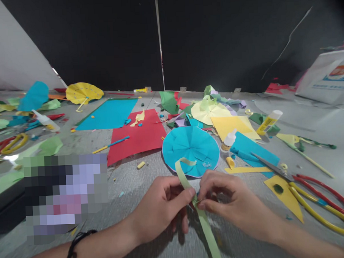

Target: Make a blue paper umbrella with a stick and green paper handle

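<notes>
Green paper strip [204, 228] — pinched between both hands [161, 207] [235, 202]

Your left hand [161, 205] and right hand [235, 202] both pinch a pale green paper strip [203, 226] between thumbs and fingertips, close together. Its upper end curls over the edge of a round blue paper disc [190, 149], and its lower end hangs toward you. A black bracelet [77, 249] circles your left wrist. To your right, scissors [306, 193] with red and yellow handles lie across a yellow paper triangle [283, 196], their blades over a blue paper piece [254, 152]. A small glue bottle [229, 138] stands beside the disc, and a red paper sheet [135, 134] lies to its left on the grey table [126, 199].
</notes>
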A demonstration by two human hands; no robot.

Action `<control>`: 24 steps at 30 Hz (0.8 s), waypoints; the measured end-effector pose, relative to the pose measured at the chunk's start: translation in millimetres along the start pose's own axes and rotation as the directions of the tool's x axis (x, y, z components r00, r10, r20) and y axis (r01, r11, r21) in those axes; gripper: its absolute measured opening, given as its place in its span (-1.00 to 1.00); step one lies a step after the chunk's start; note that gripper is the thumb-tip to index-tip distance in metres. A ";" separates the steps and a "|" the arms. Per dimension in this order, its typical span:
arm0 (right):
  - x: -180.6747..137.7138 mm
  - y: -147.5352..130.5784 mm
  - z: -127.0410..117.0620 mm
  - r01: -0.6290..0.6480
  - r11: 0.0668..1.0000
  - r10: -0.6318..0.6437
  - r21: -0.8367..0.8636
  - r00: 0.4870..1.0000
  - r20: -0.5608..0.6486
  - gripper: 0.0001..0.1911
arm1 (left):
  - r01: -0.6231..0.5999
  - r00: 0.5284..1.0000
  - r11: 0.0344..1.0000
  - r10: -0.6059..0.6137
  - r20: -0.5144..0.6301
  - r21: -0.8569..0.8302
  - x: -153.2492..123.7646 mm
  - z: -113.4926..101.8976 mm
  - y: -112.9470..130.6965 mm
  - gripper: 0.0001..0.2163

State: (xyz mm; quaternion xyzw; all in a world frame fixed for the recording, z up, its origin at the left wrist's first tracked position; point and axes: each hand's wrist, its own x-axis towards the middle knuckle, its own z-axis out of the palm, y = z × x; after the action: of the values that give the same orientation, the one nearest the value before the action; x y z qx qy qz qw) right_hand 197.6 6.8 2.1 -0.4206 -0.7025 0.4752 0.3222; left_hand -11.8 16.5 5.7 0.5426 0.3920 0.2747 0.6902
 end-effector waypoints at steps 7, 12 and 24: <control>-0.6 -1.1 -0.1 0.003 0.999 -0.003 -0.051 1.000 -0.005 -0.82 | 0.013 1.000 1.000 -0.013 0.027 -0.019 0.5 0.4 1.0 -0.63; 0.2 -3.0 -0.5 0.000 0.997 -0.001 -0.078 1.000 -0.010 -0.82 | 0.025 0.999 0.999 -0.025 0.038 -0.021 -0.7 1.3 1.5 -0.61; 3.1 -5.0 0.0 -0.034 0.993 0.031 -0.112 0.999 -0.026 -0.84 | 0.022 0.998 1.000 -0.022 0.062 -0.002 -1.1 1.0 -0.4 -0.58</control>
State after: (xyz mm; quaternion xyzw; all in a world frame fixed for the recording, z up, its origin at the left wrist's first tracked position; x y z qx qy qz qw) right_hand 194.8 8.6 7.0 -0.4551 -0.7173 0.4348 0.2987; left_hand -11.6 15.0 5.7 0.5453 0.3761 0.2507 0.7059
